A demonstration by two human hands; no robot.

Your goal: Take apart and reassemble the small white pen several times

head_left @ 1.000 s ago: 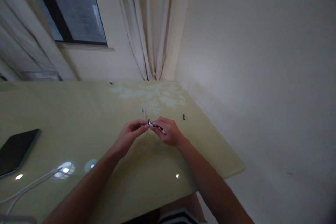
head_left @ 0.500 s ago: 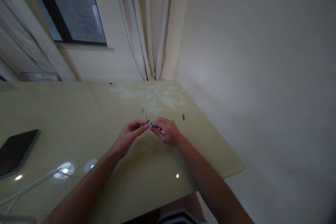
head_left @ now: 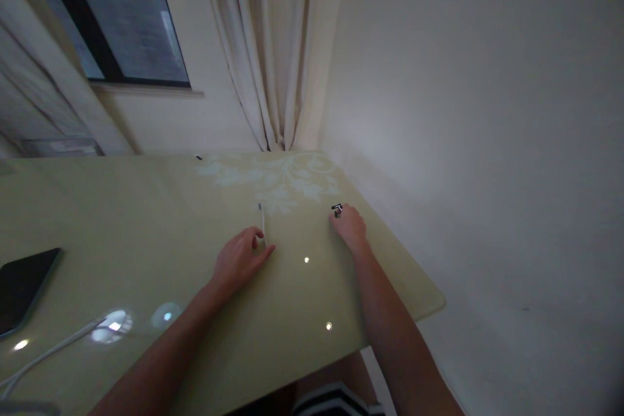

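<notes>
Black and silver are showing at the tips of your right hand (head_left: 349, 226), where you are pinching a small black-and-silver piece (head_left: 337, 207) with the fingers closed in on it. Its end is poking out toward ten o'clock from your knuckles. A darker bit (head_left: 338, 214) is sitting right below the shiny part; whether it is belonging to the piece or lying beneath it, the view is leaving unclear. Something so small is probably calling for a light fingertip pinch and a low, level wrist, and you are likely gaining control by leaving its end in your sight.

Toward nine o'clock from that grip, your left hand (head_left: 238, 257) is hanging loosely open, thumb and forefinger standing apart and apparently gripping nothing. A slim white stick (head_left: 263, 218) is lying at its one o'clock, passing near those fingertips; whether they are touching it, you cannot be sure. Leaving that hand quiet is probably sparing the stick a nudge.

Farther out, a small dark object (head_left: 199, 158) is lying at the left hand's eleven o'clock, while a black tablet (head_left: 28, 287) is resting at nine and a white cable (head_left: 58, 346) is trailing at eight across the glossy tabletop (head_left: 277, 312).
</notes>
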